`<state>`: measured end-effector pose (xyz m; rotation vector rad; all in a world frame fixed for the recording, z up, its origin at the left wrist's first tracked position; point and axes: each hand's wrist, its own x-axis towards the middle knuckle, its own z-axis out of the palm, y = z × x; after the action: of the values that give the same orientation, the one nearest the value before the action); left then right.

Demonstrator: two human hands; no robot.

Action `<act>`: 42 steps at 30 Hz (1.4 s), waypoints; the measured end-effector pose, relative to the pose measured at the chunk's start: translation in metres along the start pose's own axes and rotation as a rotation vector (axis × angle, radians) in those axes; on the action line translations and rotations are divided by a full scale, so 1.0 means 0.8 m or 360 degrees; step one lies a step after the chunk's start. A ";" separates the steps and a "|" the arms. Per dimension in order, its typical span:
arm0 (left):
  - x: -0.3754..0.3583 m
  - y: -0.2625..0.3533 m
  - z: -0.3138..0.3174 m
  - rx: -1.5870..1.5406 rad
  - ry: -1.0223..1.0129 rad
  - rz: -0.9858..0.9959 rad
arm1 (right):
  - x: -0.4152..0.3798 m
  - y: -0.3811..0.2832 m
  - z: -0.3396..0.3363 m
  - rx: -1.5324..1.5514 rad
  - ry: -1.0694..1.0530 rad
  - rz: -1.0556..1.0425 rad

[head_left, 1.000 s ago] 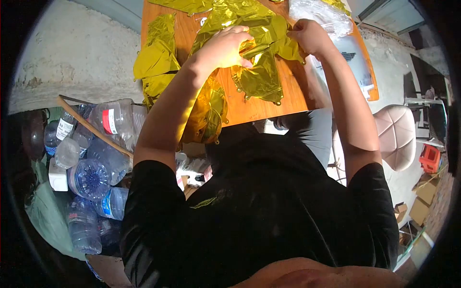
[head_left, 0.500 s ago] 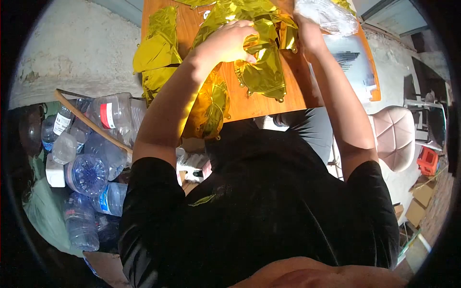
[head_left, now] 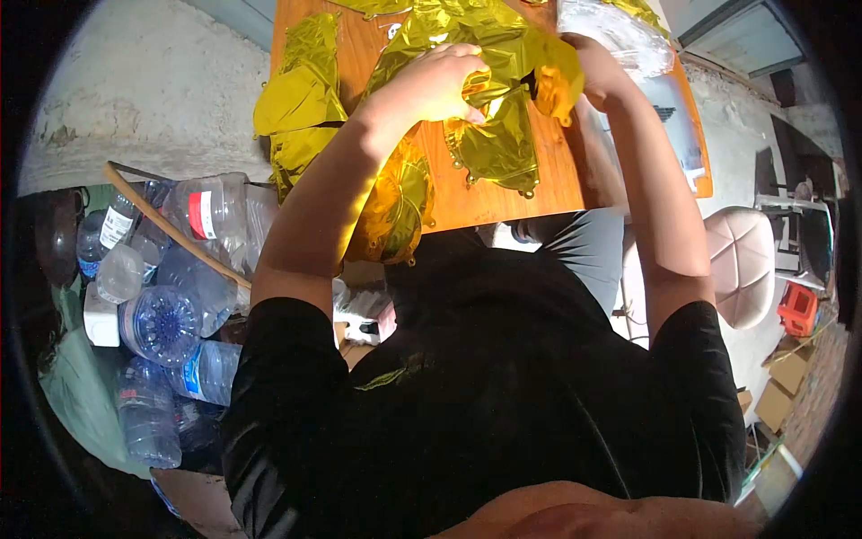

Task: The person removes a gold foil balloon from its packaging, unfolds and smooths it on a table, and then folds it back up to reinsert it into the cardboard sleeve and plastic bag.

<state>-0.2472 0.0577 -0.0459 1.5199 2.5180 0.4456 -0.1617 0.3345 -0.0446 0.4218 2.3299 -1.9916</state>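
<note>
Flat, uninflated gold foil balloons (head_left: 498, 148) with small tabs along their edges lie on the wooden table in the head view. My left hand (head_left: 442, 85) rests on this foil, fingers curled and thumb bent round a crumpled fold. On the right, my right hand (head_left: 603, 76) pinches a raised flap of the same foil; its fingertips are partly hidden. The lifted gold flap (head_left: 558, 79) hangs between my two hands. Under my left forearm, another gold foil piece (head_left: 395, 202) droops over the table's near edge.
More gold foil (head_left: 301, 103) lies at the table's left side. Clear plastic wrapping (head_left: 615, 36) sits beyond my right hand, on the orange-edged table (head_left: 566, 193). Plastic bottles (head_left: 162, 323) and a curved wooden stick (head_left: 171, 225) are at left. A padded chair (head_left: 738, 265) stands right.
My right hand has come nearer and slightly right, lifting and turning the foil flap towards me. My left hand has stayed almost in place on the foil.
</note>
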 end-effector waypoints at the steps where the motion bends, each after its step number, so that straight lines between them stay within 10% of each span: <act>1: 0.000 0.002 0.000 0.0024 -0.0007 -0.0013 | 0.001 -0.001 0.003 0.0001 0.0003 0.0000; 3: 0.001 0.002 -0.001 0.0049 -0.0011 -0.0028 | -0.006 -0.023 0.019 -0.0897 -0.0045 -0.0272; 9: 0.001 0.002 -0.001 0.0092 0.0056 -0.0033 | -0.002 0.006 0.056 -0.0979 0.0489 -0.0617; 13: 0.005 0.000 -0.001 -0.0013 -0.0050 -0.0004 | 0.008 0.023 0.068 -0.0814 0.0610 -0.0787; 16: 0.005 -0.006 0.005 0.0047 0.0003 -0.0003 | 0.025 0.016 0.065 0.0156 0.0980 -0.0185; 28: 0.001 0.000 -0.002 0.0001 0.0031 0.0044 | 0.125 -0.007 0.005 -0.1172 0.0238 0.0065; 30: -0.001 -0.001 -0.002 0.0005 0.0040 0.0067 | 0.135 -0.011 -0.001 -0.1913 -0.0200 -0.0608; 33: 0.000 -0.002 0.000 -0.0032 0.0053 0.0062 | 0.134 -0.009 0.015 -0.1604 0.0046 -0.0346; 35: 0.001 -0.005 0.000 -0.0038 0.0055 0.0088 | 0.142 -0.008 0.004 -0.1925 -0.0256 -0.0748; 37: 0.000 -0.003 -0.005 -0.0045 0.0035 0.0087 | 0.160 0.016 -0.010 -0.1902 -0.0311 -0.2075; 40: -0.002 0.006 -0.011 0.0032 -0.0018 0.0021 | 0.142 -0.026 0.023 -0.2161 -0.0587 -0.1090; 42: 0.002 0.013 -0.017 0.0118 -0.0044 -0.0042 | 0.136 -0.038 0.020 -0.2290 -0.0738 -0.1205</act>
<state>-0.2431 0.0612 -0.0294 1.5054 2.5568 0.3285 -0.2755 0.3336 -0.0411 -0.9462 2.9085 0.0503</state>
